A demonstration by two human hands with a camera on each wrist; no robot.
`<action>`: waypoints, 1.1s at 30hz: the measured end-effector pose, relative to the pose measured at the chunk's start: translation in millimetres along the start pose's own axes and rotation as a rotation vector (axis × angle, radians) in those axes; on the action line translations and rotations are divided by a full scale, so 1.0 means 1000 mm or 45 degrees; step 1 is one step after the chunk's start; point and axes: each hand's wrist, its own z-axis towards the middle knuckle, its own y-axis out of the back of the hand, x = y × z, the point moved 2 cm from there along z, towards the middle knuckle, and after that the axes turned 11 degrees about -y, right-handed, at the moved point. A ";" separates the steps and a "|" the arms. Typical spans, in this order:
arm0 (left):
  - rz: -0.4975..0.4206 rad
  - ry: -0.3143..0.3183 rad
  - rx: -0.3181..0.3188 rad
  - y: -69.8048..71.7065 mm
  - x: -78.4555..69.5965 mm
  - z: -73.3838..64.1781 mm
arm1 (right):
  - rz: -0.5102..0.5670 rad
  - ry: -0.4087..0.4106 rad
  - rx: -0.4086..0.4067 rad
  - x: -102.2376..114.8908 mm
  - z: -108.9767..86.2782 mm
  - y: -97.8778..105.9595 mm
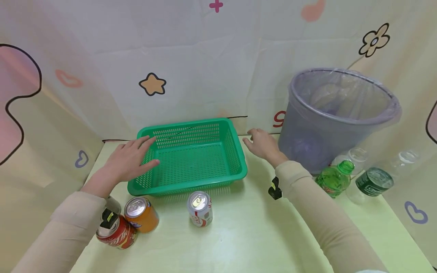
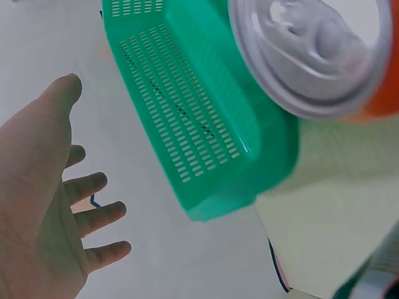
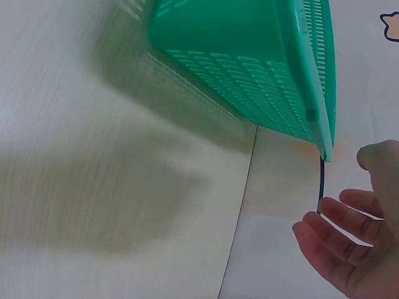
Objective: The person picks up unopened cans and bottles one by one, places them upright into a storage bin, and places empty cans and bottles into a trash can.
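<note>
"How is the bin (image 1: 304, 129) placed?"

"Upright, right of the basket (image 1: 191, 159). Its liner (image 1: 389, 117) folds over the rim, probably to keep it from slipping inside."

"And the basket?"

"Flat near the table's (image 1: 239, 239) back edge, between the hands, which likely keeps it within easy reach of both."

"Does either hand grip it?"

"Seemingly not. The left hand (image 1: 128, 159) is released, its fingers spread at the basket's left end; the right hand (image 1: 263, 144) is loosely bent around nothing, just beyond the basket's far right corner. They seem to bracket it."

"The bottles?"

"A green bottle (image 1: 336, 178), a labelled bottle (image 1: 375, 181) and a clear bottle (image 1: 357, 154) stand well right of the basket, perhaps grouped by kind."

"The cans?"

"An orange can (image 1: 145, 218) and a red can (image 1: 119, 234) stand side by side before the basket's left end, a white can (image 1: 199, 208) alone before its middle. Another object behind the left sleeve (image 1: 80, 210) is too hidden to name."

"The surroundings?"

"Behind the basket hangs a creased pale cloth (image 1: 205, 76), printed with a star (image 1: 152, 84). Under the basket, the table is pale, faintly grained and slightly glossy."
</note>
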 end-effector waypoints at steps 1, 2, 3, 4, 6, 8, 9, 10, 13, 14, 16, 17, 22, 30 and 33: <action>0.001 0.000 -0.005 0.000 0.001 -0.003 | 0.005 0.002 0.000 0.000 0.000 -0.001; 0.003 -0.004 -0.010 -0.001 0.002 -0.006 | 0.011 0.003 0.002 0.000 0.001 -0.002; 0.005 -0.006 -0.014 -0.002 0.002 -0.009 | 0.014 0.002 0.004 0.000 0.001 -0.003; 0.005 -0.007 -0.017 -0.002 0.002 -0.013 | 0.017 -0.001 0.009 0.000 0.001 -0.004; 0.006 -0.008 -0.030 -0.004 0.002 -0.019 | 0.025 -0.009 0.016 0.001 0.001 -0.007; 0.004 -0.004 -0.043 -0.007 0.003 -0.025 | 0.036 -0.014 0.026 0.002 0.001 -0.009; -0.001 -0.002 -0.048 -0.009 0.003 -0.028 | 0.042 -0.017 0.032 0.003 0.001 -0.010; -0.003 -0.002 -0.054 -0.010 0.003 -0.031 | 0.048 -0.020 0.039 0.003 0.001 -0.011; -0.017 0.003 -0.071 -0.014 0.004 -0.039 | 0.060 -0.027 0.058 0.005 0.000 -0.014; -0.020 0.005 -0.077 -0.015 0.004 -0.042 | 0.060 -0.031 0.061 0.005 0.000 -0.015; -0.027 0.011 -0.087 -0.017 0.006 -0.047 | 0.058 -0.036 0.063 0.006 0.000 -0.016; -0.034 0.019 -0.094 -0.018 0.007 -0.049 | 0.057 -0.037 0.064 0.006 0.000 -0.016; -0.037 0.050 -0.110 -0.020 0.011 -0.064 | 0.068 -0.039 0.087 0.008 -0.001 -0.016; 0.002 0.070 -0.127 -0.026 0.021 -0.083 | 0.111 -0.078 0.198 0.009 -0.002 -0.019; 0.015 0.080 -0.129 -0.029 0.025 -0.089 | 0.115 -0.077 0.213 0.010 -0.001 -0.020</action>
